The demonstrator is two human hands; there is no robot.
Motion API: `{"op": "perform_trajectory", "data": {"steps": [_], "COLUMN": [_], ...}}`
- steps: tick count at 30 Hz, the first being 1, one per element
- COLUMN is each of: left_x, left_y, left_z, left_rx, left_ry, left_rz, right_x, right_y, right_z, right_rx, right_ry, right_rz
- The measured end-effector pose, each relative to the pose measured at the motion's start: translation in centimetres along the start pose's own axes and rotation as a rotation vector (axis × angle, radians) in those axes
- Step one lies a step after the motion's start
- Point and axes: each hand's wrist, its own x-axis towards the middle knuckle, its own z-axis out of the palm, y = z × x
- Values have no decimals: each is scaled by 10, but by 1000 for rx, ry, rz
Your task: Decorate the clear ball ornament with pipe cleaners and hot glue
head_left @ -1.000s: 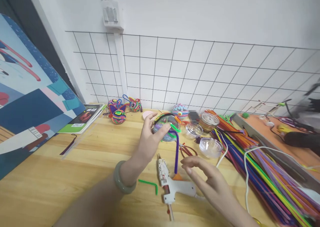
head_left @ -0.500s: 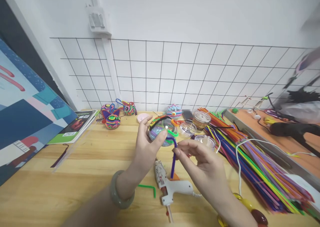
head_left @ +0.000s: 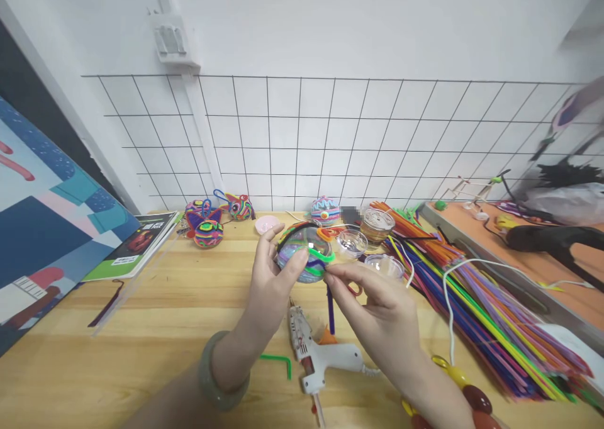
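Observation:
My left hand (head_left: 276, 265) grips a clear round ball (head_left: 306, 250) partly covered with coloured pipe cleaners, the thumb pressing on its near side. A purple pipe cleaner (head_left: 331, 309) lies against the ball's lower side and its loose end hangs down. My right hand (head_left: 372, 294) pinches this pipe cleaner close to the ball with thumb and forefinger. Under both hands a white hot glue gun (head_left: 325, 356) lies on the table, a glue stick poking from its rear. A short bent green pipe cleaner (head_left: 278, 358) lies to its left.
Bundled pipe cleaners (head_left: 491, 316) spread along the right, crossed by a white cable (head_left: 448, 309). Clear plastic half-shells (head_left: 384, 267) and a tape roll (head_left: 377, 226) stand behind my right hand. Finished coloured balls (head_left: 206, 228) sit at the back left near a magazine (head_left: 136, 243).
My right hand has moved closer to the ball and pressed the purple pipe cleaner along its side. The hanging end is shorter. The view has shifted slightly.

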Motion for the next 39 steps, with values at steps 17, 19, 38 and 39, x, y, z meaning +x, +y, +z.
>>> {"op": "perform_trajectory", "data": {"steps": [17,19,38,39], "left_x": [-1,-2,-6,-6], "left_y": [-4,-5,-4,-4], "left_z": [4,5,8,8], "left_rx": [-122,-119,-200,-217], "left_ry": [-7,-1,-89,-95], "left_rz": [-91,-97,-106,-111], "right_x": [-6,-6,-5,-5], "right_y": [10,10,7,7], "right_z": [1,1,-2,-2], "right_rx": [-222,-231,-254,-254], "right_ry": [-64,-61,-58,-56], "right_rz": [-257,-260,-223,-222]}}
